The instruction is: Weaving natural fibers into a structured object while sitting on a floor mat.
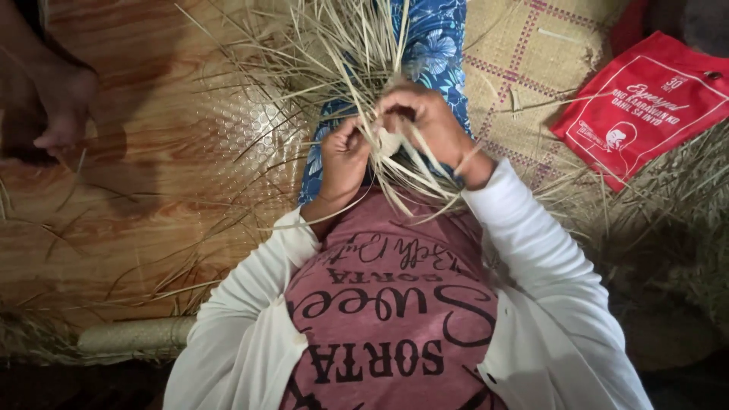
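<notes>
Two hands work one bundle of dry, flat straw strips (364, 91) w/ a pale woven start at centre, over the lap. Left hand (343, 158) fingers curl shut, pinching strips; right hand (425, 121) fingers pressed together on the weave. Beyond: one checked woven mat (531, 61); one red bag (645, 106) at its right edge. Glossy wood-look floor (137, 197) on left.
</notes>
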